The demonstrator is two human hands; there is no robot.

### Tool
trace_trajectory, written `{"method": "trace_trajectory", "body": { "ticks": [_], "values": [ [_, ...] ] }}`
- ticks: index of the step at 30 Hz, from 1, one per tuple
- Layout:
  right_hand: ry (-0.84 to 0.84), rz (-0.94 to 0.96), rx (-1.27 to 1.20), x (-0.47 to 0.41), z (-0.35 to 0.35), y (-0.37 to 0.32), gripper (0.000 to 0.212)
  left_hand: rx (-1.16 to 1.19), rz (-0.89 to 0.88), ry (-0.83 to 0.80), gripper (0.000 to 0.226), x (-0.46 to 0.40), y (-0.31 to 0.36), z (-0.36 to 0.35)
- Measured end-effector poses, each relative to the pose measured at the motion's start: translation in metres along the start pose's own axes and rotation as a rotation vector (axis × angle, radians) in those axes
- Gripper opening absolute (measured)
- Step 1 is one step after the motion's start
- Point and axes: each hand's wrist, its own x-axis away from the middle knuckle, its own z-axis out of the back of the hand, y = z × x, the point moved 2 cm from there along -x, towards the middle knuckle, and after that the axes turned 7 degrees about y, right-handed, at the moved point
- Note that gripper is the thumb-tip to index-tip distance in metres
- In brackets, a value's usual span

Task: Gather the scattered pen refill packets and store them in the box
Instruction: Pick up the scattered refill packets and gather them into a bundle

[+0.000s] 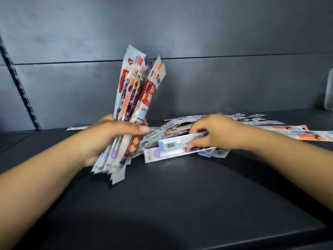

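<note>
Gripping upright bundle of refill packets [138, 91], left hand [108, 138] fingers curling tight round it. Right hand [216, 132] pinching blue-edged packet [178, 143] off loose pile [270, 129]. Gathering step half done, I reckon; next needing lift into bundle. Box not showing. Dark shelf [180, 195] lying under grey back wall [216, 33].

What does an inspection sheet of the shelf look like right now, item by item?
Surface: dark shelf.
Job's things: upright bundle of packets gripped in left hand; loose packets lying flat at right; one stray packet far left; box not in view.
Clutter: translucent container at right edge.
Grippers: right hand pinches a blue packet.
Cables: nothing seen.
Surroundings: grey back panel, slotted upright.
</note>
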Motion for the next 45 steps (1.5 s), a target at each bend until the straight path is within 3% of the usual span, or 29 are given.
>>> {"method": "trace_trajectory", "body": {
  "ticks": [3,7,10,14,20,22,27,29,35,40,45],
  "values": [
    [0.096,-0.112,-0.088,0.004,0.017,0.011,0.025,0.055,-0.039,0.017,0.044,-0.004,0.003,0.009],
    [0.179,-0.27,-0.449,0.004,0.03,0.018,0.012,0.034,-0.063,0.072,0.023,-0.005,0.002,0.01],
    [0.103,-0.297,-0.59,0.003,0.029,0.013,0.011,0.107,-0.086,0.135,0.005,-0.002,0.004,0.006],
    [-0.134,-0.395,-0.773,-0.004,0.02,-0.002,0.015,0.143,-0.085,0.243,0.012,-0.003,0.007,0.011],
    [-0.205,-0.341,-0.733,-0.022,0.012,-0.042,0.006,0.217,-0.074,0.336,0.023,-0.004,0.006,0.014],
    [-0.204,-0.299,-0.798,-0.029,0.007,-0.057,0.005,0.261,-0.082,0.406,0.011,-0.005,0.007,0.019],
    [0.159,-0.249,-0.846,-0.035,-0.002,-0.069,0.012,0.254,-0.099,0.513,0.008,-0.008,0.004,0.028],
    [0.198,-0.269,-0.855,-0.031,-0.003,-0.067,0.019,0.25,-0.074,0.482,0.006,-0.009,0.001,0.027],
    [0.183,-0.408,-0.759,-0.028,-0.006,-0.061,0.035,0.247,-0.075,0.472,0.023,-0.01,-0.002,0.023],
    [0.043,-0.379,-0.843,-0.022,-0.021,-0.07,0.018,0.285,-0.089,0.451,0.007,-0.008,-0.003,0.015],
    [0.02,-0.399,-0.733,-0.018,-0.02,-0.066,0.008,0.307,-0.125,0.477,0.007,-0.007,-0.001,0.014]
  ]
}}
